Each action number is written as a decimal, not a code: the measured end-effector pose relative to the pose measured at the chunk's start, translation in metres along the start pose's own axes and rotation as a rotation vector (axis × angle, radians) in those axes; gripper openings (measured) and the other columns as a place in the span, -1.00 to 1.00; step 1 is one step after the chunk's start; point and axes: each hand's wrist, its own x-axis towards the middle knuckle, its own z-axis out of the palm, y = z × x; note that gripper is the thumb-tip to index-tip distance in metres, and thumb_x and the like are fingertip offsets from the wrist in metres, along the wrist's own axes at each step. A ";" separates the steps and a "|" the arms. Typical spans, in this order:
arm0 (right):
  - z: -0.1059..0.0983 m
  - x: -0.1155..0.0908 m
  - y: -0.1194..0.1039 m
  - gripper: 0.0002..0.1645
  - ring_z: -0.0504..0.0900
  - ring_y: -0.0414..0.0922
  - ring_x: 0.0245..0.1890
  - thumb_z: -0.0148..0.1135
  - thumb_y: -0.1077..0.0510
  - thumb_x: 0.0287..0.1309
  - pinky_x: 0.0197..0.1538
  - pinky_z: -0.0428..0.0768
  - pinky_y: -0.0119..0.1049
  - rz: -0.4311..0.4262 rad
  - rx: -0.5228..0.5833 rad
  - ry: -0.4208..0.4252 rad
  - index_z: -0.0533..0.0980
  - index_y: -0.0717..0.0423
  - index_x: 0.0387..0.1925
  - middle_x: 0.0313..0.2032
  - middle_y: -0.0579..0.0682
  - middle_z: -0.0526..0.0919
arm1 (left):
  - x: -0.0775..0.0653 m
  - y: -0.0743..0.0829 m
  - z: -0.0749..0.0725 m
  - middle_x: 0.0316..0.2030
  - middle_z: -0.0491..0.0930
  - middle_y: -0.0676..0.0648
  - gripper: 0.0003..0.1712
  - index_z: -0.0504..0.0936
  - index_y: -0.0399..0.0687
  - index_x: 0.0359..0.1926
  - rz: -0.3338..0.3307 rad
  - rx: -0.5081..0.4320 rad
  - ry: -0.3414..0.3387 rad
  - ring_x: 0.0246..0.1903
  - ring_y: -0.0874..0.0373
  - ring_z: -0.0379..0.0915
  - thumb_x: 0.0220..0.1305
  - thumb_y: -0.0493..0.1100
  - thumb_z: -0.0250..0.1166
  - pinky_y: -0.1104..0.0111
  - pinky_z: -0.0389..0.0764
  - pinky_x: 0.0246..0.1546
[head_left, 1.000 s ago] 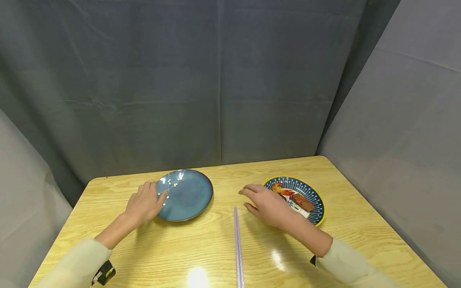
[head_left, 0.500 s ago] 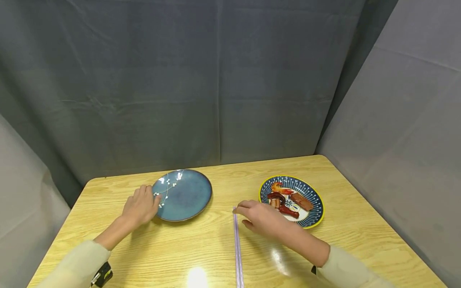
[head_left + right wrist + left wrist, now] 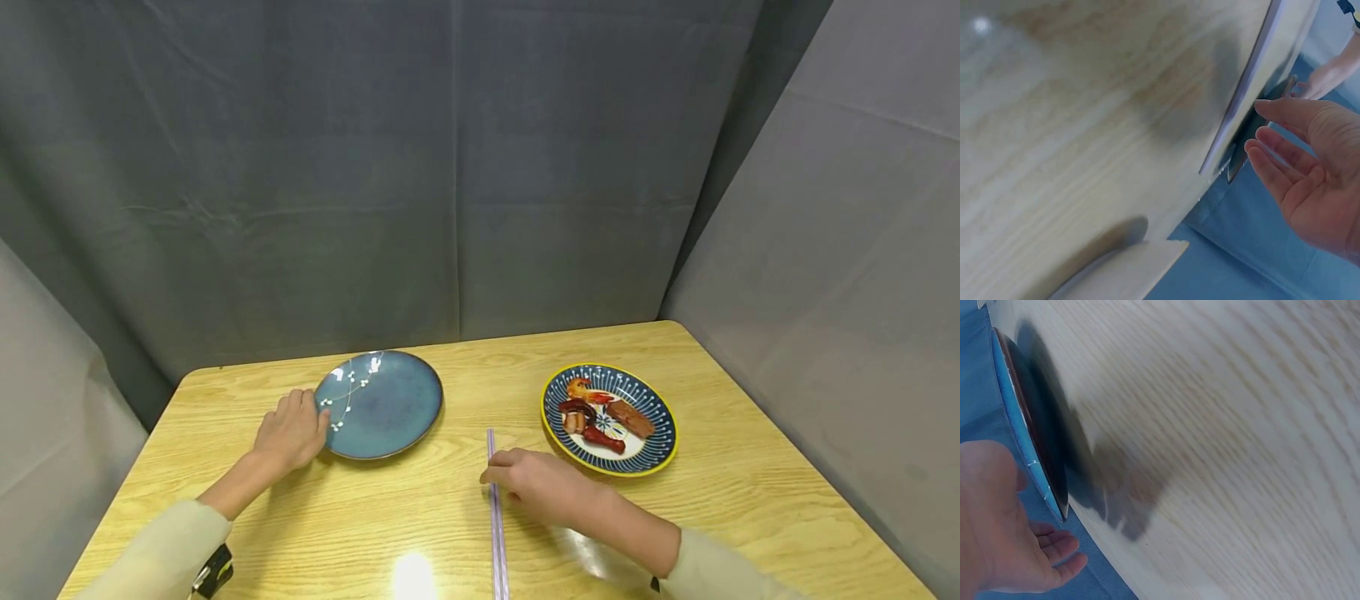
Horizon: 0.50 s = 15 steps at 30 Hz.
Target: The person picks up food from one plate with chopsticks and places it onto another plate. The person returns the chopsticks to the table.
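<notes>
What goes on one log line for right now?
Left hand: at rim of blue plate | Right hand: over chopsticks, not gripping | Food: on patterned plate

1. Blue plate [image 3: 390,404]: teal-blue glaze, thin brown edge; spray of white blossoms on pale stems toward the left.
2. Patterned plate [image 3: 628,385]: yellow rim; navy band with pale radiating lines tipped by dots; white centre bearing a blue-and-yellow floral motif.
3. Shrimp [image 3: 581,389]: orange, red at the tail.
4. Drumstick [image 3: 604,439]: glossy dark red.
5. Meat slab [image 3: 630,418]: plain reddish brown.
6. Layered piece [image 3: 575,422]: dark and light brown bands.
7. Chopsticks [image 3: 497,533]: pale lilac.
8. Table [image 3: 360,517]: yellow, streaked wood grain.
9. Back curtain [image 3: 337,208]: dark grey; bluer in the wrist views.
10. Right-hand cloth [image 3: 840,333]: lighter grey.
11. Sleeves [image 3: 161,554]: plain, pale cream.
</notes>
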 end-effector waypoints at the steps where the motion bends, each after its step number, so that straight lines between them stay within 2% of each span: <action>1: 0.002 0.000 -0.001 -0.57 0.62 -0.22 -0.11 0.40 0.42 -0.01 -0.09 0.57 -0.43 -0.007 -0.001 -0.008 0.65 0.03 -0.08 -0.11 -0.11 0.62 | 0.000 0.000 0.001 -0.11 0.38 -0.38 -0.53 0.35 -0.57 0.02 -0.002 0.001 -0.004 -0.10 -0.28 0.37 0.49 -0.10 0.00 -0.13 0.46 -0.23; 7: 0.009 0.000 -0.007 -0.62 0.60 -0.23 -0.11 0.43 0.39 0.01 -0.10 0.56 -0.46 -0.054 -0.027 -0.034 0.66 0.00 -0.13 -0.11 -0.12 0.62 | 0.001 -0.006 0.004 -0.12 0.38 -0.37 -0.54 0.35 -0.55 0.01 -0.019 0.003 -0.039 -0.09 -0.28 0.36 0.50 -0.11 -0.05 -0.14 0.46 -0.21; 15: 0.014 -0.002 -0.011 -0.70 0.59 -0.22 -0.09 0.43 0.35 0.04 -0.12 0.57 -0.45 -0.044 -0.051 -0.072 0.69 -0.06 -0.21 -0.12 -0.16 0.64 | 0.000 -0.010 0.009 -0.19 0.36 -0.34 -0.58 0.37 -0.52 -0.08 -0.023 0.011 -0.052 -0.16 -0.26 0.37 0.51 -0.10 -0.05 -0.11 0.45 -0.26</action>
